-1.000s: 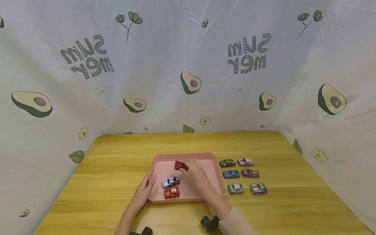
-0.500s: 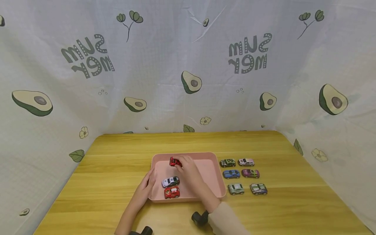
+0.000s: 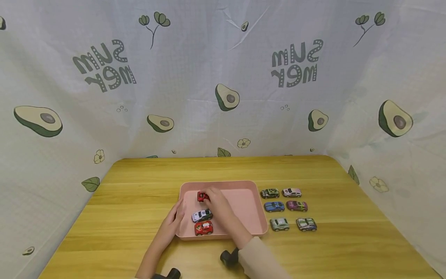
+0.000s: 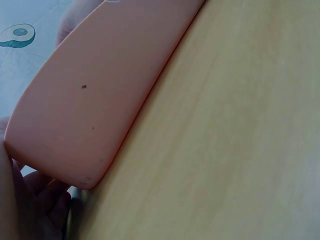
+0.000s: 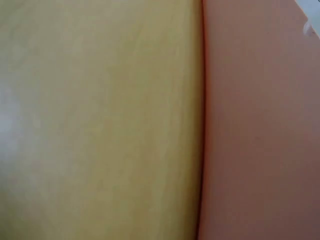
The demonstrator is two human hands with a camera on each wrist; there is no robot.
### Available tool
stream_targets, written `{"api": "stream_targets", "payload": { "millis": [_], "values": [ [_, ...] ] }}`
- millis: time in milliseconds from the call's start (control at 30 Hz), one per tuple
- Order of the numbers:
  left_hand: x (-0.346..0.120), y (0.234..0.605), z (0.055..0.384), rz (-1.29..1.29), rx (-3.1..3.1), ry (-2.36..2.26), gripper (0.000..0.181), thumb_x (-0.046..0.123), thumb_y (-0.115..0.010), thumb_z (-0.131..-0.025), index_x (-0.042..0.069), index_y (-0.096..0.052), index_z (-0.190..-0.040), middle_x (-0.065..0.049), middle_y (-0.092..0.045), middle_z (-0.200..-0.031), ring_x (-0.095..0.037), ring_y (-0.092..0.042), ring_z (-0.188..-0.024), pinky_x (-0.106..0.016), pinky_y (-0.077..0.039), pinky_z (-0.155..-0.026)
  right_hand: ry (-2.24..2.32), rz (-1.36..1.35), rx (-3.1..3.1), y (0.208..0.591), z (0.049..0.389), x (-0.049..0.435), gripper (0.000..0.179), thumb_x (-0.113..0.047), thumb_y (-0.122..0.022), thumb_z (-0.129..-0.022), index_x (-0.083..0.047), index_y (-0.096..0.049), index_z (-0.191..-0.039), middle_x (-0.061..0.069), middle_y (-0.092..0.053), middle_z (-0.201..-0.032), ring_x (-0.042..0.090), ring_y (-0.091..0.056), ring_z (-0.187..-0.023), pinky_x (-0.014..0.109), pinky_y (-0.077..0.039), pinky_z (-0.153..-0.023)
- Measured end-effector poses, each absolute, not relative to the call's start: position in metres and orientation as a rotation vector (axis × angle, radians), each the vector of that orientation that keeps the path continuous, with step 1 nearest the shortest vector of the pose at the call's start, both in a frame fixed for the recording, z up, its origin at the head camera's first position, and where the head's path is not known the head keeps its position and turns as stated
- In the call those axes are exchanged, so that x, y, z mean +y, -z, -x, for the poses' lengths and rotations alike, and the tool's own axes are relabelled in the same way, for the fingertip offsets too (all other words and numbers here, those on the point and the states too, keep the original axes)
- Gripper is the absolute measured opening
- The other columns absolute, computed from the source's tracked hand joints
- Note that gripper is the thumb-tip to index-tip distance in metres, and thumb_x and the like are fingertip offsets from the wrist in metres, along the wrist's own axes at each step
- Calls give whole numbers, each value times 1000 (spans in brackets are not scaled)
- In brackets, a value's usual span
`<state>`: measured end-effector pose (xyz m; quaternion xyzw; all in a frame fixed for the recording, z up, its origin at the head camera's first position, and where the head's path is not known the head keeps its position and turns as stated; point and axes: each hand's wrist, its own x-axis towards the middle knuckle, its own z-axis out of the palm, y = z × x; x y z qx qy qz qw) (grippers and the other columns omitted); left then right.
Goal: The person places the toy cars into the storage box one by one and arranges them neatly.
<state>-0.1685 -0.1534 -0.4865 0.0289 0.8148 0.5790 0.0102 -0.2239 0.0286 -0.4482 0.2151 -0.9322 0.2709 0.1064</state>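
Pink, plastic by its smooth look, the shallow rectangular tray with rounded corners [image 3: 244,211] sits mid-frame in my head view. Inside its far left part is a small shiny red toy car [image 3: 201,197], pinched in the fingers of the right hand [image 3: 220,204]; I cannot tell whether its wheels touch the tray floor. My right wrist view misses those fingers entirely. The left hand [image 3: 173,218] grips the tray's left end – a steadying hold, I judge.

If setting down is the step, I would keep the car level, in line with the white toy car with dark markings [image 3: 202,215] and the red toy car with a pale patch on top [image 3: 203,228], which stand close together along the left side. I would let every wheel meet the floor before parting the fingers, then lift straight up; a sideways flick could send it rolling on so slick a base.

Right of the tray, six compact, rounded toy cars in mixed colours [image 3: 274,206] stand in rough pairs on the yellow wood-grain surface [image 3: 139,201]. Up close, my left wrist view shows the tray wall gently curved and matt, with one dark fleck [image 4: 84,87]. Behind hangs a thin, creased white cloth printed with avocados [image 3: 195,77].
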Motion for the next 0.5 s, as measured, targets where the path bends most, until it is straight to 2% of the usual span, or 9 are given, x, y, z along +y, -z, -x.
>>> {"api": "stream_targets", "payload": {
  "millis": [500],
  "values": [
    [-154,488,169,-87,2537,-1800,53,34,-40,-97,15,-26,-144,-17,-22,-150,-37,-17,-138,-56,-16,-111,-572,-775,-2831,453,226,17,20,-8,-58,-86,-11,-65,-105,3,-66,-104,17,-60,-101,28,-49,-90]
  ]
}}
